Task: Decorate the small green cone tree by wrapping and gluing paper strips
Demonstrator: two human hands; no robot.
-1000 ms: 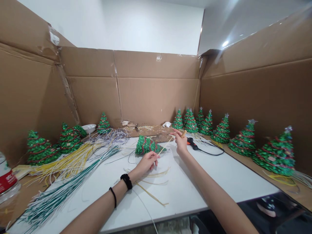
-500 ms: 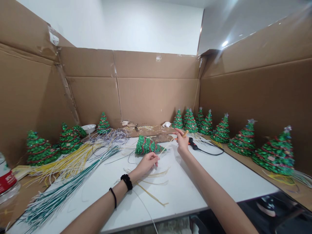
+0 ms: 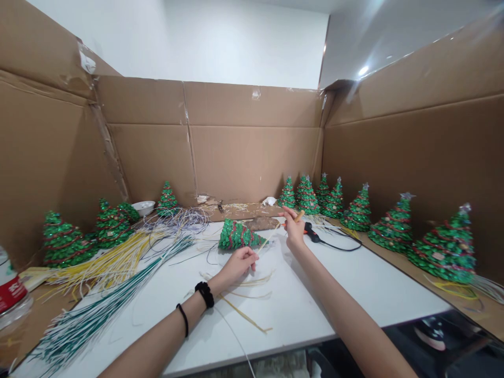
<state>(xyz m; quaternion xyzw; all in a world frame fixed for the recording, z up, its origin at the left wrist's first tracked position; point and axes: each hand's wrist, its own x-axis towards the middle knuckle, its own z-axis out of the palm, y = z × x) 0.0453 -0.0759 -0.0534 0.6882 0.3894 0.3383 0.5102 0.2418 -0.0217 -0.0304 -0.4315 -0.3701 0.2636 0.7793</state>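
Between my two hands runs a thin pale yellow strip (image 3: pixel 268 240). My left hand (image 3: pixel 240 263), with black bands at the wrist, is closed in a pinch on its lower end. My right hand (image 3: pixel 294 231) is closed around a tool with a light wooden handle (image 3: pixel 300 216); the tool's working end is hard to make out near the strip's upper end. Just beyond my left hand a green tinsel Christmas tree (image 3: pixel 238 234) with red garland lies on its side, tip to the right. Loose yellowish strips (image 3: pixel 246 315) lie below my left hand on the white table (image 3: pixel 307 304).
An orange and black corded tool (image 3: pixel 312 232) lies beside my right hand. Green-white strands (image 3: pixel 118 294) and yellow strands (image 3: pixel 114 257) spread at left, near a bottle (image 3: pixel 13 294). Several finished trees (image 3: pixel 394 223) line the right side. Cardboard walls (image 3: pixel 255 157) surround the table.
Almost nothing differs. My right hand's fingers have shifted very slightly to the left; the strip stays stretched between both hands.
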